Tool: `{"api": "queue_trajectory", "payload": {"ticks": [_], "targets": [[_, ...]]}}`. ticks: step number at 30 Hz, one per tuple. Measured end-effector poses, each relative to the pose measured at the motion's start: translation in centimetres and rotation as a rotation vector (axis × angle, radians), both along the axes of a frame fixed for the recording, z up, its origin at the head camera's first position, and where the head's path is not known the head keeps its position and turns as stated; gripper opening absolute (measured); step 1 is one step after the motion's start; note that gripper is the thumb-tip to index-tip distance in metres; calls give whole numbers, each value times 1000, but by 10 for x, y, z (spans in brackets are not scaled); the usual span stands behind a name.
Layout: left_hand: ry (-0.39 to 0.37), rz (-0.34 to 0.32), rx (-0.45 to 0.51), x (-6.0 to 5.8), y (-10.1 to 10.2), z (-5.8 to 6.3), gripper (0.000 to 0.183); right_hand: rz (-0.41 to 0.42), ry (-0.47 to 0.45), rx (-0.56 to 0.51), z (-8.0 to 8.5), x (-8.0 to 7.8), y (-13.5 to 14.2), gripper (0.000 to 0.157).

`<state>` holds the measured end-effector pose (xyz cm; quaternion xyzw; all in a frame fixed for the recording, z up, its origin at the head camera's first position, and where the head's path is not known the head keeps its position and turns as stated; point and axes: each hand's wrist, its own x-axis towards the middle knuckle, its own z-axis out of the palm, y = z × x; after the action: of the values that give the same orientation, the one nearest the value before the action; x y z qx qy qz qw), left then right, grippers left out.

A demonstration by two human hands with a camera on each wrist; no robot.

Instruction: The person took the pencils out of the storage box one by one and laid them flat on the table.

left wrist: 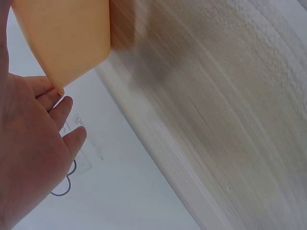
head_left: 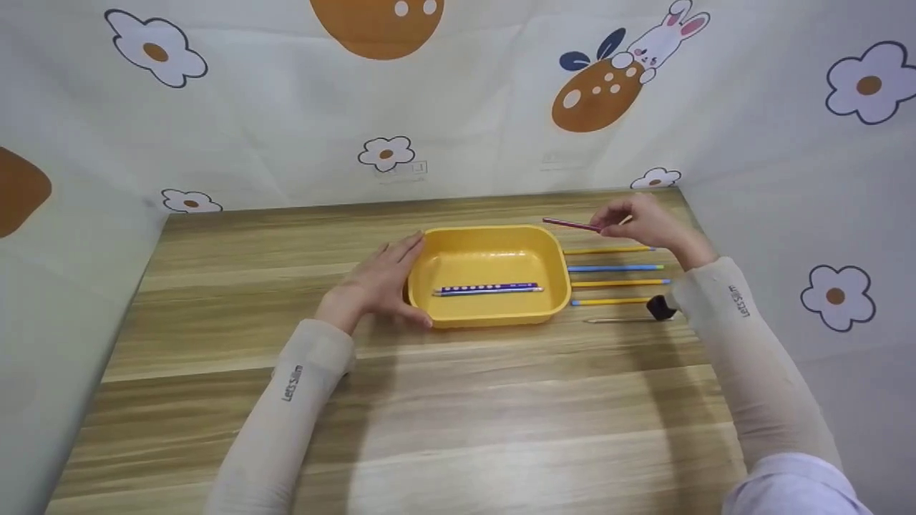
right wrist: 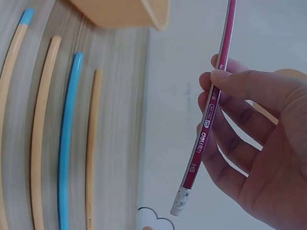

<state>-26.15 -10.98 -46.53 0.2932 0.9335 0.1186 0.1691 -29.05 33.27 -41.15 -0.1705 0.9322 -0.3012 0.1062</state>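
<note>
A yellow plastic tray (head_left: 494, 319) stands on the wooden table. My left hand (head_left: 379, 281) holds its left end, thumb at the near corner and fingers at the far corner; fingertips (left wrist: 50, 98) meet the rim in the left wrist view. Inside lie a purple pencil with white dots (head_left: 519, 285) and a blue pencil (head_left: 494, 290), side by side. Raised beyond the tray's right side, my right hand (head_left: 640, 220) pinches a dark red pencil (right wrist: 204, 129) between thumb and fingers. Its white eraser end points down in the right wrist view.
Right of the tray, several pencils lie in a row, yellow ones (head_left: 621, 284) and a blue one (head_left: 615, 268). A thin natural-wood pencil (head_left: 615, 320) lies nearest, partly behind a black object (head_left: 660, 308) at the right wrist. Patterned cloth walls (head_left: 286, 107) enclose the table.
</note>
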Motion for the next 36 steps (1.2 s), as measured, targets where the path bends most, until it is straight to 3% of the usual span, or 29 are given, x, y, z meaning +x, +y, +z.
{"api": "queue_trajectory", "payload": {"ticks": [9,19,32,36], "targets": [[23,-22,9,-1,-1,-2,138,-69,12,54,-12,-10,11,17],[4,-5,-6,0,-1,-2,137,-163,-48,89,-23,-22,17,22],[20,-3,11,1,-1,-1,139,-187,-37,138,-44,-40,19,20],[22,-6,17,1,-1,0,139,-167,17,155,-50,-43,20,18]]}}
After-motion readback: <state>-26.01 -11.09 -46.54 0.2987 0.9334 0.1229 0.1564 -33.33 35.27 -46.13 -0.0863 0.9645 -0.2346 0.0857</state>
